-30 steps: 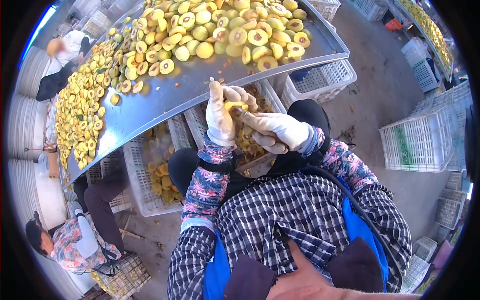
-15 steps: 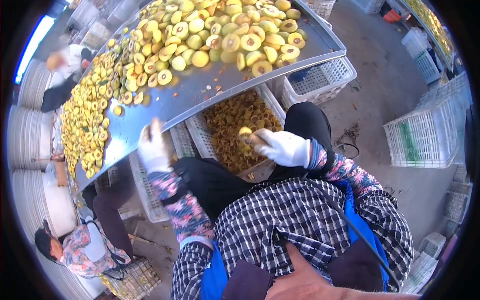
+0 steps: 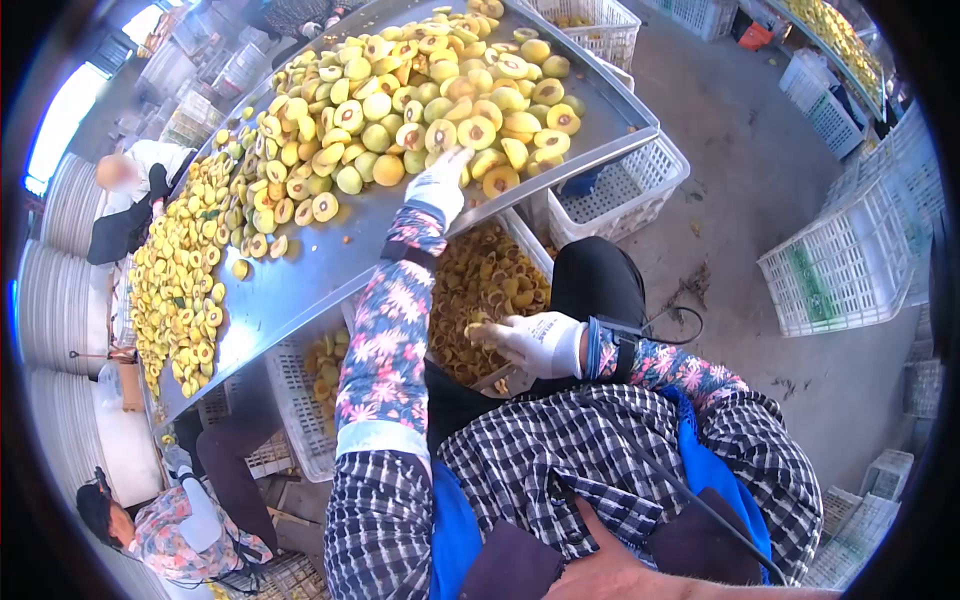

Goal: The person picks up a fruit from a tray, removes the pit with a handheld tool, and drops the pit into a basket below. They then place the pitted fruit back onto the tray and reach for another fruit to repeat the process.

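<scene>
Right hand, gloved, hung nearest the lap over fruit pieces in a white crate. Fingers half curled, a small yellowish bit at the tips; couldn't tell what it was or whether it was gripped. Drop risk: anything loose there could have fallen among the pieces and got lost, glove fabric likely dulling feel.

Dark cable looped near the right forearm. Could have snagged if that arm swung wide.

Left hand, also gloved, reached past the table rim, fingertips at the near edge of the halved fruit. Fingers looked extended; couldn't tell if they'd closed on a half. Main hazard, my read: pulling 1 low half could have let those above slide, cut faces likely slick, metal table smooth. Halves close to the rim could have gone over from 1 careless knock.

Farther right, a 2nd crate sat beside the table corner; spill could have landed there or on the floor. Seated co-worker, well apart at lower left, looked clear of both hands.
</scene>
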A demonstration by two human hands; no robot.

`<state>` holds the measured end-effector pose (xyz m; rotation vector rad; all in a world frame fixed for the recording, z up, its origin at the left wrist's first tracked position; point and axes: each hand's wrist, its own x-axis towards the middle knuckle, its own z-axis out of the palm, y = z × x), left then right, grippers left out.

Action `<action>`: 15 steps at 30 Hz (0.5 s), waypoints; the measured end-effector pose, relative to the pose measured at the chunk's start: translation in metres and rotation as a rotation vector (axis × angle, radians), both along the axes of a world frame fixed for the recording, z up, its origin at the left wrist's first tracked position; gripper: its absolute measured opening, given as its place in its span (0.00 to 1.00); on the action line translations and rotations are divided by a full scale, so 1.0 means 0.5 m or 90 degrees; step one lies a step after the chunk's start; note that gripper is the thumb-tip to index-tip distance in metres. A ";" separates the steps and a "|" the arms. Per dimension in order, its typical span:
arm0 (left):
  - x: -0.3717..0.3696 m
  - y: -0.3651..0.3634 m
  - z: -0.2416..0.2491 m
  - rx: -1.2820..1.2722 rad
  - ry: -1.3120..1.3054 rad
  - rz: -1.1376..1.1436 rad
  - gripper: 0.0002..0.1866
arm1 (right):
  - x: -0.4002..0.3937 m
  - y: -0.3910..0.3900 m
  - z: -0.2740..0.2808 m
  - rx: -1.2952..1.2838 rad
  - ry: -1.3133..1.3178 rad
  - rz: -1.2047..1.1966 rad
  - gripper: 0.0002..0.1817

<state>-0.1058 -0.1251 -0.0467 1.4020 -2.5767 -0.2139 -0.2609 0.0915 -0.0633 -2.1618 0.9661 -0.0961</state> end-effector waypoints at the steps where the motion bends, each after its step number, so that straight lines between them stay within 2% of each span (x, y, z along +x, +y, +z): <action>1: -0.011 -0.011 -0.010 -0.018 -0.031 0.000 0.31 | -0.001 0.002 -0.005 0.005 -0.028 -0.001 0.34; 3: -0.031 -0.022 0.000 0.069 -0.102 0.046 0.32 | -0.012 0.003 -0.003 -0.014 -0.058 0.005 0.31; 5: -0.029 -0.007 0.024 0.059 -0.133 0.063 0.30 | -0.011 0.001 0.000 0.052 -0.112 -0.013 0.29; 7: -0.022 -0.002 0.034 0.153 -0.255 0.157 0.32 | -0.009 0.006 -0.005 0.014 -0.123 -0.021 0.27; 9: 0.008 0.010 0.030 0.168 -0.215 0.177 0.32 | -0.004 0.009 0.007 -0.087 -0.201 -0.075 0.27; 10: 0.026 0.013 0.029 0.184 -0.180 0.178 0.32 | -0.003 0.009 0.020 -0.087 -0.201 -0.072 0.27; 13: 0.093 0.021 0.014 0.207 -0.108 0.206 0.30 | -0.001 -0.001 0.051 -0.036 -0.152 -0.108 0.27; 15: 0.131 0.034 0.006 0.211 -0.071 0.231 0.29 | 0.001 -0.004 0.052 -0.055 -0.046 -0.107 0.27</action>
